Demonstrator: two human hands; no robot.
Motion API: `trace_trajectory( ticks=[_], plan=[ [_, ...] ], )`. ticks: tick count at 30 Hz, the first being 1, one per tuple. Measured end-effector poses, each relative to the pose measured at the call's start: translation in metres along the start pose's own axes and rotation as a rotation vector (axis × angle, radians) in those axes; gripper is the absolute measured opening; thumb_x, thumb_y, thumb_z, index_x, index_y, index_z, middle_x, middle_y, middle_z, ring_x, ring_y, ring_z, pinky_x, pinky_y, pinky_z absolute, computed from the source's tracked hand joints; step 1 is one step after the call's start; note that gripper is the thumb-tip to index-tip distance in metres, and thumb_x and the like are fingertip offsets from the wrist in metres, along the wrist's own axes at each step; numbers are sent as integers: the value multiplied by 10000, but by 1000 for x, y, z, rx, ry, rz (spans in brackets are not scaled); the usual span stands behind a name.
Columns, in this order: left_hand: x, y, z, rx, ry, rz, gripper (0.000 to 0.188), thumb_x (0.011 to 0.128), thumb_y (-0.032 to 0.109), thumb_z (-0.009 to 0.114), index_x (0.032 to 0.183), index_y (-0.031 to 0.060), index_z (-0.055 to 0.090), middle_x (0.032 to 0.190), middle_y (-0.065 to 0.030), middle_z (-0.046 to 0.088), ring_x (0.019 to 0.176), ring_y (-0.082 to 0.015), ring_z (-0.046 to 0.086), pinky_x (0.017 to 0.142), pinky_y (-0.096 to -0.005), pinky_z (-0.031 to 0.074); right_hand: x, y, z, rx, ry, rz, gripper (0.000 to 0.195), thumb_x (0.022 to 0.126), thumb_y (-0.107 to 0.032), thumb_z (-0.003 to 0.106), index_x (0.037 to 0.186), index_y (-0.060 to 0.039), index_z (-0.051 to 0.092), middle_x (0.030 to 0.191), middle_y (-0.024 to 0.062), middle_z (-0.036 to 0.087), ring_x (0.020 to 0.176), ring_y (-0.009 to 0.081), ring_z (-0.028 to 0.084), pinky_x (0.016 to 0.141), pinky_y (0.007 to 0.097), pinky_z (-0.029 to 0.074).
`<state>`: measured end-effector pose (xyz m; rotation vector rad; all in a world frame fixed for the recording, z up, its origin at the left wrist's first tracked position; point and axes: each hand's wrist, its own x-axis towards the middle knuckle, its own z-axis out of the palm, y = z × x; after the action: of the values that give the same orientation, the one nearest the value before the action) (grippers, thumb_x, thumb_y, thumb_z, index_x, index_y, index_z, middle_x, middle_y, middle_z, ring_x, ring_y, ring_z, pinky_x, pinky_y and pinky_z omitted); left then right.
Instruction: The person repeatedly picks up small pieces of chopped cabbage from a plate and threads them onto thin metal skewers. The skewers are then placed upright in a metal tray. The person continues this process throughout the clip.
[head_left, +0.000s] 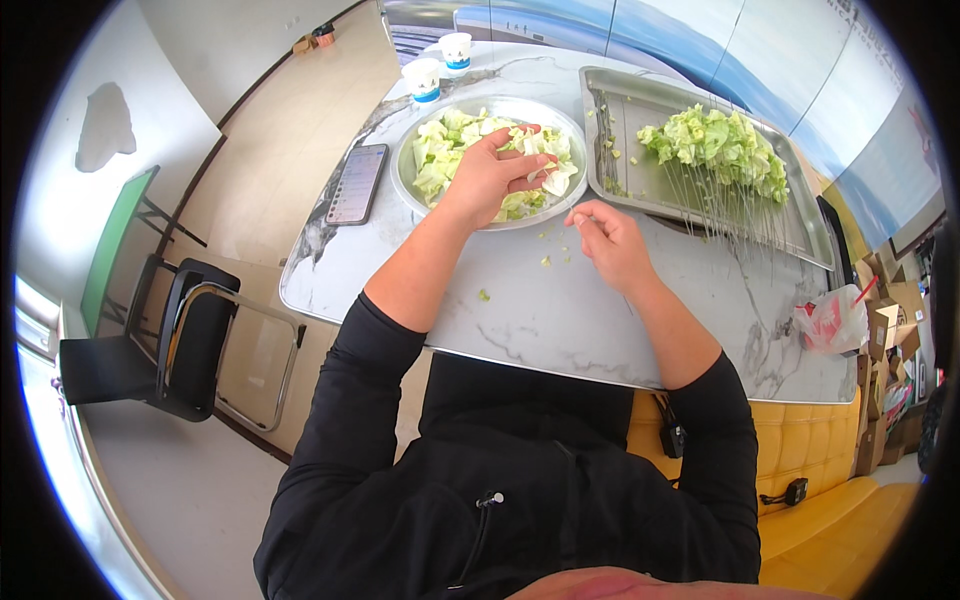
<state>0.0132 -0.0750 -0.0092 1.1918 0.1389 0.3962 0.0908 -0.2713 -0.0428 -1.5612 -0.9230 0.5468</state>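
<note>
My left hand (495, 172) is over a round metal bowl (401, 176) filled with torn pale-green lettuce (442, 146). Its fingers curl around a few lettuce pieces (556, 180), partly hidden by the hand. At the bowl's right rim, my right hand (609, 244) pinches a thin metal skewer (628, 304), whose upper end reaches the lettuce in my left fingers. To the right, a rectangular metal tray (630, 180) holds a pile of lettuce threaded on skewers (720, 146), their bare ends pointing towards me.
A phone (357, 184) with a lit screen lies left of the bowl. Two paper cups (422, 81) stand behind it. Lettuce scraps (484, 295) dot the marble-patterned table (540, 315). A plastic bag (832, 319) sits at the right edge; a folding chair (199, 337) stands left.
</note>
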Motion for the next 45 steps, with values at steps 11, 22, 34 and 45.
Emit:
trace_trajectory(
  ticks=[11, 22, 34, 45],
  plan=[
    [1, 0, 1, -123, 40, -30, 532, 844, 18, 661, 1288, -36, 373, 1033, -179, 625, 957, -248, 648, 826, -311, 557, 1, -3, 0, 38, 4, 5, 172, 967, -179, 486, 936, -51, 596, 545, -60, 378, 467, 25, 298, 429, 213, 251],
    [-4, -10, 10, -73, -63, -66, 624, 797, -53, 665, 1335, -10, 351, 1078, -137, 557, 1004, -243, 637, 952, -354, 507, -1, -9, 0, 75, 32, 50, 158, 958, -164, 491, 926, -40, 583, 591, -58, 381, 524, 36, 324, 475, 221, 270],
    [5, 0, -8, -14, 39, 49, 771, 810, -28, 655, 1417, -93, 184, 1182, -250, 557, 1029, -276, 623, 911, -341, 506, 1, 3, -3, -176, 59, -136, 117, 925, -158, 572, 954, -57, 624, 633, -27, 522, 556, 57, 471, 520, 225, 402],
    [-1, 5, -2, 271, 31, -64, 342, 937, 135, 535, 1258, 16, 532, 1143, -123, 635, 981, -153, 618, 859, -270, 500, -37, -40, -218, -698, 982, 31, 216, 859, -241, 591, 933, -74, 706, 725, 49, 687, 682, 148, 654, 634, 298, 479]
  ],
)
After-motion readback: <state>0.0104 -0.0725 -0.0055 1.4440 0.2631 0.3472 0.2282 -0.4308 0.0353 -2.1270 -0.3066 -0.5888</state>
